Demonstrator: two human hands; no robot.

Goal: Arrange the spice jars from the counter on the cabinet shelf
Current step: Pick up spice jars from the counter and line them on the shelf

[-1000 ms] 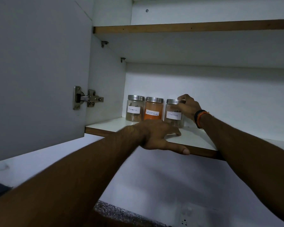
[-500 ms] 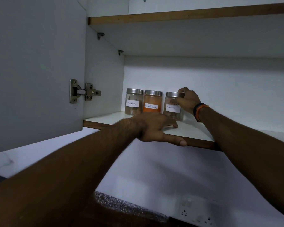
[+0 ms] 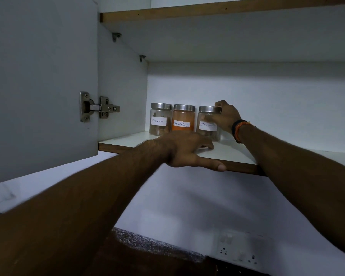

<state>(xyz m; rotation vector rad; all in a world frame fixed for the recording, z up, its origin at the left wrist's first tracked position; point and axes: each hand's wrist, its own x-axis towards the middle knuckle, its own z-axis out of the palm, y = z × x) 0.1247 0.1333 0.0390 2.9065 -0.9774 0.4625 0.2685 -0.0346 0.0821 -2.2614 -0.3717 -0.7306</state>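
Gripping the third jar (image 3: 207,124) with my right hand (image 3: 225,116), fingers curled round its glass side just under the steel lid, I have it standing on the shelf (image 3: 233,154) beside two others. Glass feels smooth, rigid, breakable, so the body is my hold. My left hand (image 3: 185,150) lies flat, fingers spread, on the shelf edge.

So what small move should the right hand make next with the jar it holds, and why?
Probably let go and draw back. The right hand grips the right cinnamon jar, which stands upright on the shelf, in line with the red chilli jar and the left cinnamon jar. The left hand rests on the shelf edge, holding nothing.
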